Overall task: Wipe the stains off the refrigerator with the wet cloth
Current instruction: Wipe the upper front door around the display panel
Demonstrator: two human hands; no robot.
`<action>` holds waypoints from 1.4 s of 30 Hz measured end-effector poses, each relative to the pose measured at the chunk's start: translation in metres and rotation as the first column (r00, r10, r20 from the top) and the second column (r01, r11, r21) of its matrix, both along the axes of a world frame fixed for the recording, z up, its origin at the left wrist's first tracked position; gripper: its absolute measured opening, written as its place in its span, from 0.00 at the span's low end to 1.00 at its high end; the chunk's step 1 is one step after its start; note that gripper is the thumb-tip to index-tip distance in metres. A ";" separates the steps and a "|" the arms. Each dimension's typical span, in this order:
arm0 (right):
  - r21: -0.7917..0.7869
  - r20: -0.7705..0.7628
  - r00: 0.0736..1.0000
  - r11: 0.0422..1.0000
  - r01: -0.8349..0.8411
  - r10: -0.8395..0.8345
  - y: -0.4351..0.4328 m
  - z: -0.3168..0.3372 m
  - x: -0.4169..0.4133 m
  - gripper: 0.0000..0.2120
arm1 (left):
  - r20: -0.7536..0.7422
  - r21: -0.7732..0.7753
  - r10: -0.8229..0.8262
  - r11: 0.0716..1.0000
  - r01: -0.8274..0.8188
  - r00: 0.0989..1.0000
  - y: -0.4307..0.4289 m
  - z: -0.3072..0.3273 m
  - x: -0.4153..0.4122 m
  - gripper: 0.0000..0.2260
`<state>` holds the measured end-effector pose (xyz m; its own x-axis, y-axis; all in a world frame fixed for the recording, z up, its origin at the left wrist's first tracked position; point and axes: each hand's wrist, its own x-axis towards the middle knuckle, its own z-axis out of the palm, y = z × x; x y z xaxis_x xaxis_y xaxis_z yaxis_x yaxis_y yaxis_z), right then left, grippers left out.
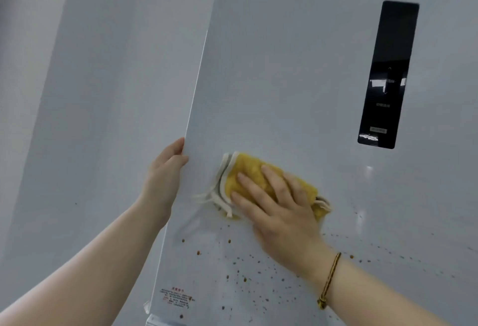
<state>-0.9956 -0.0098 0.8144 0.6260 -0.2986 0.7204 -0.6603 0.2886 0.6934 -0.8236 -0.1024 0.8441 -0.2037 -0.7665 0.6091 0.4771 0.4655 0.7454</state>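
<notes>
The white refrigerator door (284, 80) fills the view. Brown stain specks (243, 278) are scattered across its lower part. A folded yellow cloth (248, 173) with white edges lies flat against the door. My right hand (282, 209) presses it there with straight, spread fingers, and wears a braided bracelet at the wrist. My left hand (163, 173) grips the door's left edge, thumb on the front face, fingers hidden behind the edge.
A black glossy control panel (388, 75) sits high on the right of the door. A small printed label (176, 297) is near the lower left corner. A grey wall (77, 93) lies to the left.
</notes>
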 end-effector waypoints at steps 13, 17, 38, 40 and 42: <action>-0.143 0.142 0.990 0.989 0.048 -0.028 0.052 0.011 -0.042 0.16 | 0.059 -0.598 0.513 0.705 -0.381 0.856 0.048 -0.023 -0.027 0.23; 0.172 -0.204 0.976 0.979 0.106 -0.070 0.079 -0.008 -0.070 0.14 | 0.219 -0.668 0.517 0.698 -0.259 0.828 0.063 -0.040 -0.053 0.23; -0.071 0.086 0.996 0.997 0.038 -0.032 0.121 0.060 -0.104 0.18 | 0.372 -0.609 0.760 0.633 -0.478 0.532 0.098 -0.043 -0.104 0.40; -0.111 0.175 0.984 0.992 0.065 -0.045 0.107 0.057 -0.088 0.19 | 0.367 -0.603 0.764 0.630 -0.490 0.531 0.098 -0.044 -0.107 0.40; -0.111 0.231 0.973 0.992 0.058 -0.031 0.097 0.050 -0.076 0.20 | 0.356 -0.590 0.760 0.634 -0.499 0.544 0.098 -0.043 -0.108 0.39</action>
